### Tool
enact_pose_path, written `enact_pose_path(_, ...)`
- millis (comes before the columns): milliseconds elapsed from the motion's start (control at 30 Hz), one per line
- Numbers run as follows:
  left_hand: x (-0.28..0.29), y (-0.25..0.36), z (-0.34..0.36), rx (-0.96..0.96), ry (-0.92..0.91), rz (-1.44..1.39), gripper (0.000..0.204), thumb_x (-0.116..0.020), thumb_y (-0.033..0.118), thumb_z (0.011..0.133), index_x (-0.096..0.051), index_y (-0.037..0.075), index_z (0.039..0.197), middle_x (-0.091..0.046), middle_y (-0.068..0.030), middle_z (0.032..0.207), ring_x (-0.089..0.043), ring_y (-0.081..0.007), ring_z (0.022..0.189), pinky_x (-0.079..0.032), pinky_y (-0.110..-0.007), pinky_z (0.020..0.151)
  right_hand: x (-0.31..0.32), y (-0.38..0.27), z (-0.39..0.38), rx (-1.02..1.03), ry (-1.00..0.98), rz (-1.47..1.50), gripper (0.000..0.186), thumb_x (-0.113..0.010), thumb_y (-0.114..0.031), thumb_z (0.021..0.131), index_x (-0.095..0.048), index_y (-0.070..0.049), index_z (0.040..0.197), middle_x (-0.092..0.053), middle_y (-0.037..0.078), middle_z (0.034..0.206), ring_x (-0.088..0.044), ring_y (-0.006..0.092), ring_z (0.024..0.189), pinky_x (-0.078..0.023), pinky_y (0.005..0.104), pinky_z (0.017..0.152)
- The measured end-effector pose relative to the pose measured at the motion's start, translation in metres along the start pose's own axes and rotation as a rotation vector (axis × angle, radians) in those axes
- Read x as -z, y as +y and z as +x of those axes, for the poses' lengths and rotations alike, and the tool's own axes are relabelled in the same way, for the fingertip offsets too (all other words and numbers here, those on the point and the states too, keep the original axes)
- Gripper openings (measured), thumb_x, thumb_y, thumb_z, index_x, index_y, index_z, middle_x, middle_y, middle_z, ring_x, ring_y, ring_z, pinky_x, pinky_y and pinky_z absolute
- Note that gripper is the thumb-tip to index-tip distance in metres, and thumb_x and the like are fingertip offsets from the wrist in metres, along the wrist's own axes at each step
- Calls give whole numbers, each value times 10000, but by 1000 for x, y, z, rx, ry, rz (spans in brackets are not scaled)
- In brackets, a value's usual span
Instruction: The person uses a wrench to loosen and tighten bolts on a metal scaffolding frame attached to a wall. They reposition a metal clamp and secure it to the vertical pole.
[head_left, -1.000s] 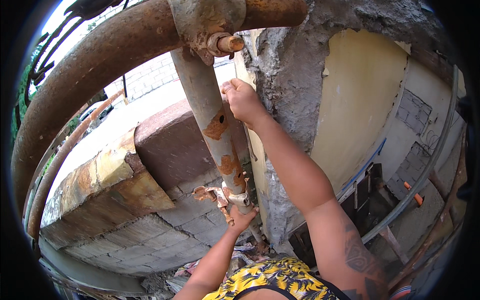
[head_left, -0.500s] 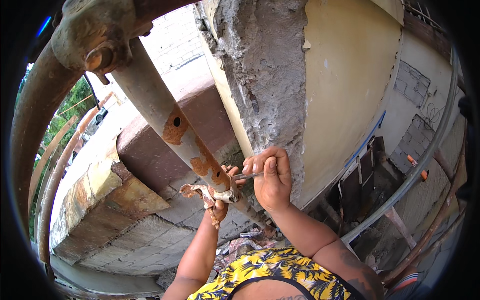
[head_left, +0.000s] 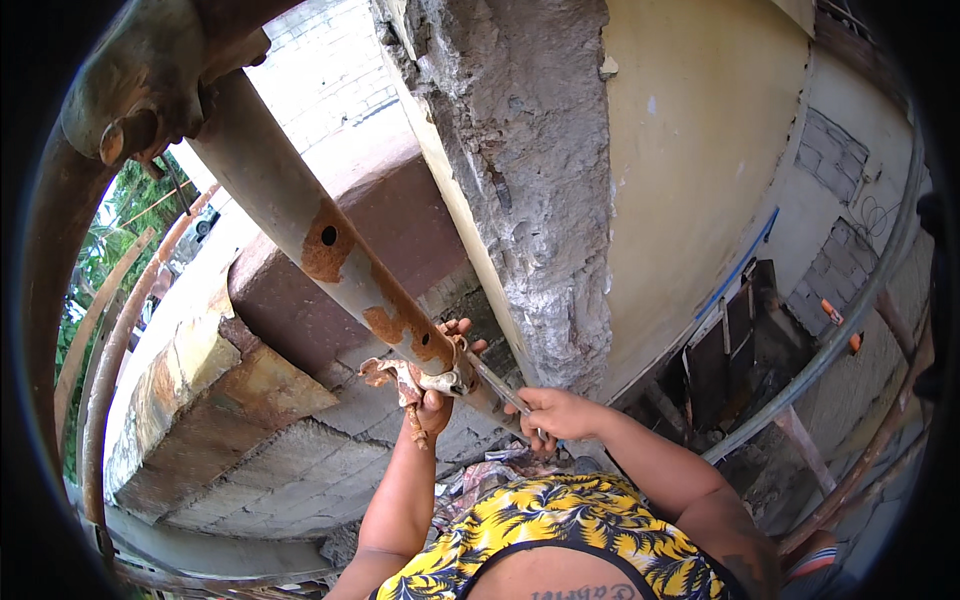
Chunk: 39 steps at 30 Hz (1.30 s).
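A rusty grey scaffold pipe [head_left: 300, 225] slants down from the upper left, with a rusty clamp [head_left: 405, 375] fixed on it low down. My left hand [head_left: 440, 395] reaches up under the pipe and grips the clamp. My right hand [head_left: 550, 412] is closed on the handle of a metal wrench [head_left: 490, 385], whose head sits at the clamp. Both forearms rise from the lower edge, above a yellow patterned top.
A rough concrete column [head_left: 530, 190] and a yellow plastered wall [head_left: 690, 180] stand to the right. Another rusty coupler [head_left: 140, 95] joins a curved pipe at the upper left. A block wall [head_left: 250, 440] lies below, with dark boards [head_left: 730, 360] far down on the right.
My right hand came down from high on the pipe to the clamp and now holds the wrench there. The view has tilted and moved closer to the pipe.
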<state>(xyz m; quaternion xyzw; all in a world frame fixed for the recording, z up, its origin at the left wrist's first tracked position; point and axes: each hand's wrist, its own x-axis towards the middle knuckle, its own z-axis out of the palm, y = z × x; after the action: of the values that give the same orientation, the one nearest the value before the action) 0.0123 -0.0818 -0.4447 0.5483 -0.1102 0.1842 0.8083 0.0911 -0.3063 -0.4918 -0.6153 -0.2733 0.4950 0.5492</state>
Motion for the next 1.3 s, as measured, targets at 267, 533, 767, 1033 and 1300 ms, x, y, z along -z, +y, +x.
enact_pose_path(267, 48, 12, -59, 280, -81, 580, 1014, -877, 528, 763, -442, -10, 1502, -531, -152, 1492, -552, -282, 1337, -417, -441, 1137, -18, 2, 35, 492, 459, -379, 288, -555, -127, 1014, -582, -22, 1281, -713, 203, 1016, -719, 346, 887, -559, 424, 750)
enact_pose_path(533, 36, 125, -24, -152, -11, 767, 1159, -911, 586, 684, -406, -29, 1526, -551, -172, 1467, -525, -296, 1367, -375, -444, 1162, -20, 28, 69, 726, 540, -502, 339, -538, -143, 1034, -565, -45, 1358, -684, 217, 1250, -686, 426, 1087, -575, 459, 887)
enact_pose_path(767, 4, 111, 53, 441, -315, 775, 1119, -933, 502, 622, -485, -13, 1509, -581, -169, 1449, -558, -287, 1334, -418, -426, 1139, -18, 27, 74, 757, 573, -614, 424, -530, -175, 1048, -520, -103, 1466, -670, 190, 1291, -677, 435, 1080, -578, 476, 879)
enact_pose_path(1033, 7, 104, 50, 378, -280, 849, 953, -894, 458, 643, -572, 2, 1416, -647, -117, 1333, -602, -232, 1208, -466, -396, 1057, -22, 14, 44, 674, 586, -647, 466, -545, -173, 1046, -493, -145, 1508, -666, 187, 1286, -674, 417, 1077, -574, 474, 874)
enact_pose_path(1300, -1, 101, 44, 266, -188, 942, 861, -857, 498, 653, -629, 3, 1320, -668, -108, 1244, -613, -227, 1161, -478, -398, 1021, -24, 17, 48, 801, 622, -653, 492, -540, -179, 1045, -462, -152, 1530, -709, 188, 1195, -693, 432, 1011, -575, 498, 856)
